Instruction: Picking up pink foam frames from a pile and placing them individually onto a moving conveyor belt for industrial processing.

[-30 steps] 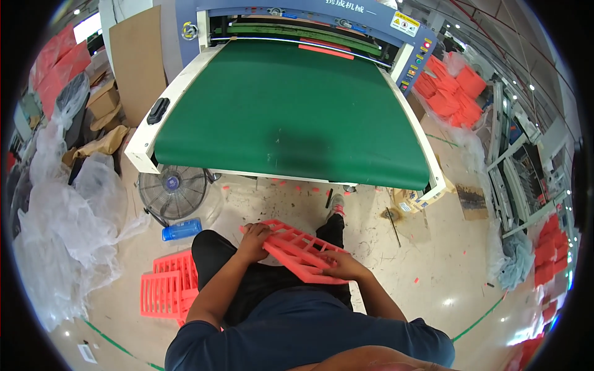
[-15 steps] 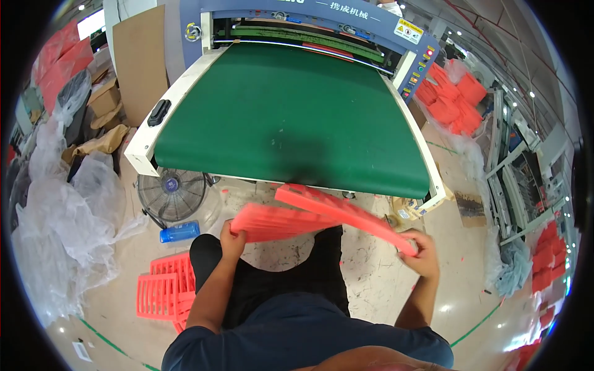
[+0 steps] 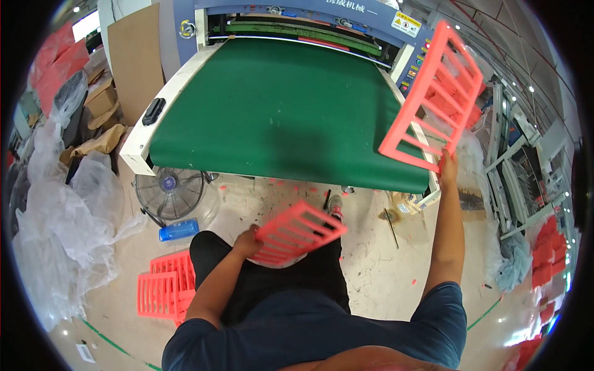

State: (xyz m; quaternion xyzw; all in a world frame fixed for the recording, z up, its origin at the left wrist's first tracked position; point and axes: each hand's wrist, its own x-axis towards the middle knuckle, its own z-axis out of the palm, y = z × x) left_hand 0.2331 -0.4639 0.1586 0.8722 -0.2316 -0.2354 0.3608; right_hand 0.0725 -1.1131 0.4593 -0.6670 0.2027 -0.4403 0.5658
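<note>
My left hand [image 3: 249, 242] is closed on one edge of a red slotted foam panel [image 3: 279, 222], held tilted above my lap. Raised to the right, my right hand [image 3: 449, 168] grips the lower corner of a second red slotted foam frame [image 3: 417, 99]. That frame stands nearly upright over the right front corner of a green conveyor belt [image 3: 278, 105], and part of the machine's side shows through its slots. Whether its lower left corner touches the belt I cannot tell. Several similar red slotted pieces [image 3: 158, 295] lie stacked on the floor at my left.
The belt leads back into a blue-grey machine [image 3: 238, 8] with white side rails. A black floor fan [image 3: 169, 190] and a blue bottle [image 3: 179, 230] are left of my legs. Clear plastic sheeting [image 3: 68, 229] is heaped far left. Red foam scraps dot the floor under the belt.
My right hand has swung up and right with its frame, away from the other panel. My left hand has moved slightly right, and its panel now tilts with its slots showing.
</note>
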